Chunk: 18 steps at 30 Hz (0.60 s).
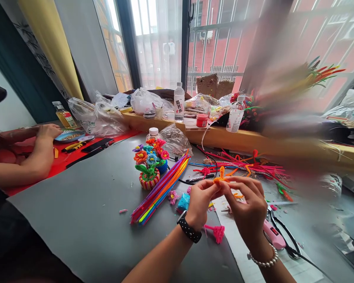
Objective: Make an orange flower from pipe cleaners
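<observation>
Between my two hands, raised above the table, is a small orange pipe-cleaner piece with one stem standing up. My left hand, a dark watch on its wrist, pinches it from the left. From the right, my right hand grips it too, fingertips pressed together. Below lie a pink pipe-cleaner flower and a blue packet. Left of my hands stretches a bundle of coloured pipe cleaners, beside a small pot of pipe-cleaner flowers.
Pliers and a pink glue gun lie at the right on white paper. Red pipe cleaners spread behind my hands. Water bottles stand along the wooden ledge. Another person's arm rests at the left. A blur covers the right side.
</observation>
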Available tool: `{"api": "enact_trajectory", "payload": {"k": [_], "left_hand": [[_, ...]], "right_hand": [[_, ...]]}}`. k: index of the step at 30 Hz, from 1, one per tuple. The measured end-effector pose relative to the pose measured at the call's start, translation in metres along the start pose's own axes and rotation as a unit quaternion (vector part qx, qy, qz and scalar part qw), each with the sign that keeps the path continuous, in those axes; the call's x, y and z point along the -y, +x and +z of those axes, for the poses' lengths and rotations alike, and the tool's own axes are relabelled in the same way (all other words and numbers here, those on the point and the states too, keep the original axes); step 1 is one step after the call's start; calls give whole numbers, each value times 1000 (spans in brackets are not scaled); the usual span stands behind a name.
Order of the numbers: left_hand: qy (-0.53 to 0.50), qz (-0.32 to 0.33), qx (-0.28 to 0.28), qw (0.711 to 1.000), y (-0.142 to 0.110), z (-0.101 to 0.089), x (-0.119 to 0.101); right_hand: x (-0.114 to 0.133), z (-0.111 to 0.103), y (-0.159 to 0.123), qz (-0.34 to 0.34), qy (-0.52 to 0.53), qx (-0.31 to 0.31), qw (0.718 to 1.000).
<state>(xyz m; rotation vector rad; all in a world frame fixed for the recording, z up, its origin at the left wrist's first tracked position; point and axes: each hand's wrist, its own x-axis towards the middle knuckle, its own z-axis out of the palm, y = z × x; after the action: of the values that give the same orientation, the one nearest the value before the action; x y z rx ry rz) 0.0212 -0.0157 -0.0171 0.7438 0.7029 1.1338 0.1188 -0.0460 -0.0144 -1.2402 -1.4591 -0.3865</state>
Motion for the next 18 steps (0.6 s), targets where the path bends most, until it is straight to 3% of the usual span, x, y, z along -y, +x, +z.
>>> {"api": "enact_trajectory", "payload": {"k": [5, 9, 12, 18], "left_hand": [[17, 58, -23, 998, 1, 0, 3], [18, 114, -22, 993, 4, -2, 5], [26, 129, -8, 991, 6, -4, 5], [18, 96, 5, 995, 3, -3, 5]], "right_hand": [[-4, -5, 8, 189, 64, 33, 979], [-4, -4, 6, 351, 184, 136, 908], [-3, -2, 6, 406, 226, 176, 868], [-9, 0, 6, 433, 304, 211, 822]]}}
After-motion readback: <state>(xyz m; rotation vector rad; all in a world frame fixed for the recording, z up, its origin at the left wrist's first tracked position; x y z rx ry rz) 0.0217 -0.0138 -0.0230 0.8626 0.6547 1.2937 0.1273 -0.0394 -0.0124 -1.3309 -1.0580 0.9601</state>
